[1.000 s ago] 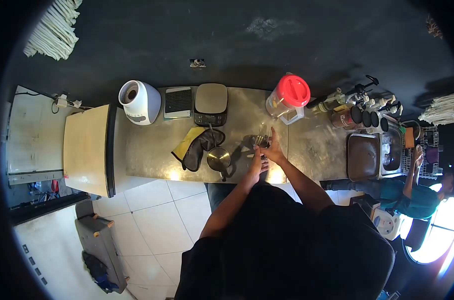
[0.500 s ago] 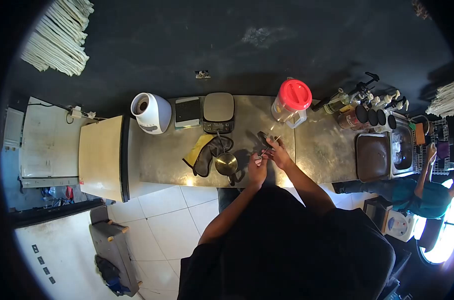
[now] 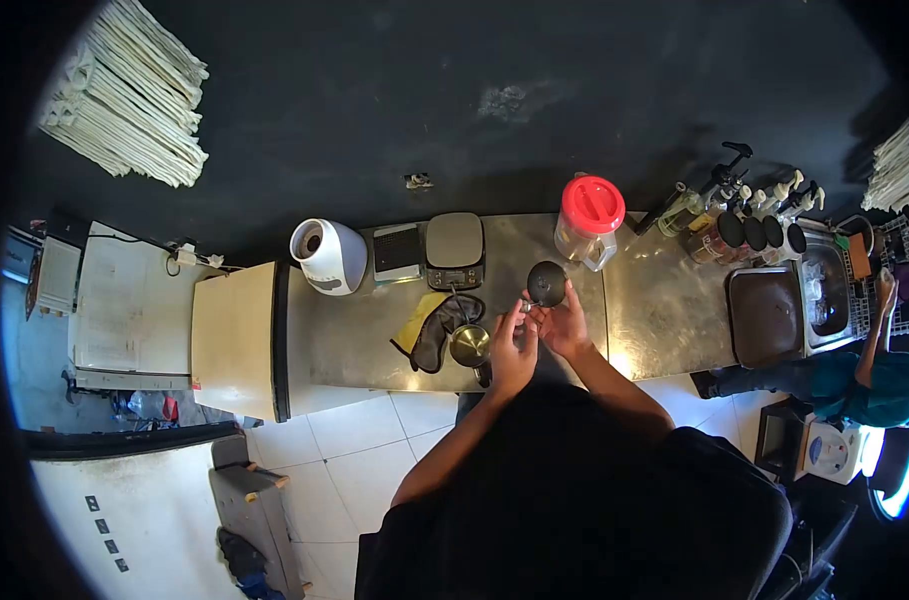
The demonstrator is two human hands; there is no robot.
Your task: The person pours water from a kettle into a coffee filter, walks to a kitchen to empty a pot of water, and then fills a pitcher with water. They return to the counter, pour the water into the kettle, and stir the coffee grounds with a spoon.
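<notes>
My left hand [image 3: 512,352] and my right hand [image 3: 566,330] meet over the metal counter. Between them is a dark round disc-like thing [image 3: 547,282], its broad face turned up. My right hand supports it with the thumb at its right edge. The left fingers pinch a small shiny piece beside the disc; I cannot tell what that piece is. Left of my hands, a small metal pot [image 3: 470,343] with a dark handle sits by a black and yellow cloth or mitt [image 3: 430,340]. A clear pitcher with a red lid [image 3: 592,204] stands beyond my right hand.
A kitchen scale [image 3: 454,242] and a white appliance base [image 3: 329,257] stand along the back wall. To the right are pump bottles [image 3: 780,200], dark-lidded jars [image 3: 719,236], a brown tray [image 3: 764,315] and a sink [image 3: 826,285]. Another person [image 3: 859,385] stands near the sink.
The dark disc has risen and turned its broad face up. My right hand has opened around it, while my left hand stays pinched close beside it. The view has shifted slightly.
</notes>
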